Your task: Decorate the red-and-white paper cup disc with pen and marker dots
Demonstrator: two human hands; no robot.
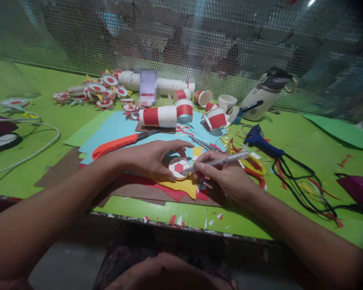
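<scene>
Bracing the white disc [176, 161] at its rim, my left hand [149, 159] curls thumb and fingers about it, while my right hand [230, 173] pinches the pen [226, 158], its tip on the disc's face near the red centre patch. The disc sits in front of me, above the yellow paper [181, 190]; whether it rests there I can't tell. For clean lines, I'd keep the rim grip firm but light, turn the disc rather than twist my wrist, and keep my fingertips off fresh ink. The scissors handles [256, 166] lie close by my right hand, so that elbow wants room. Beyond lie the blue paper [109, 129], the stacked cups [159, 117] and, to the right, the blue glue gun [261, 141].
</scene>
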